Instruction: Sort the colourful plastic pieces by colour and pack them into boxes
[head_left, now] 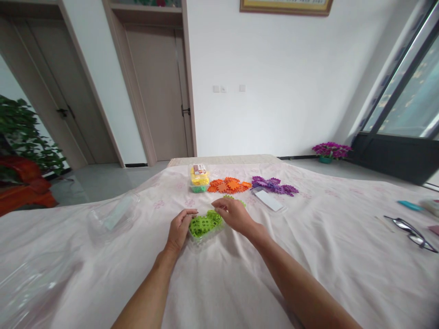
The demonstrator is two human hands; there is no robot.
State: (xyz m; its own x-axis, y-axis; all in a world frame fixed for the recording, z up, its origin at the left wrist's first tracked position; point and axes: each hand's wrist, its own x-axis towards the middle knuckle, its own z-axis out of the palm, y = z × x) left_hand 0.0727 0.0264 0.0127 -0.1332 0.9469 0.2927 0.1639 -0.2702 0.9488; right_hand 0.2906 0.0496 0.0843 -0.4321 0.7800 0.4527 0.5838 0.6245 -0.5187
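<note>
A clear plastic box [206, 237] full of lime-green, grid-patterned plastic building pieces [202, 225] sits in front of me on the cloth. My left hand [179, 228] holds the box's left side, its fingers bent over the rim. At the far right corner, my right hand [235, 214] has its fingers drawn together on a green piece [214, 215]; the fingertips partly cover it. More green pieces show just behind the right hand. Farther back lie a pile of orange gear-shaped pieces [229, 185] and a pile of purple gear-shaped pieces [272, 185].
A clear container with yellow and green contents [199, 178] stands behind the box. A clear lid with a white label [269, 200] lies right of centre. Empty clear packaging [116, 214] is at left. Glasses [411, 233] and a blue item [409, 205] rest at right.
</note>
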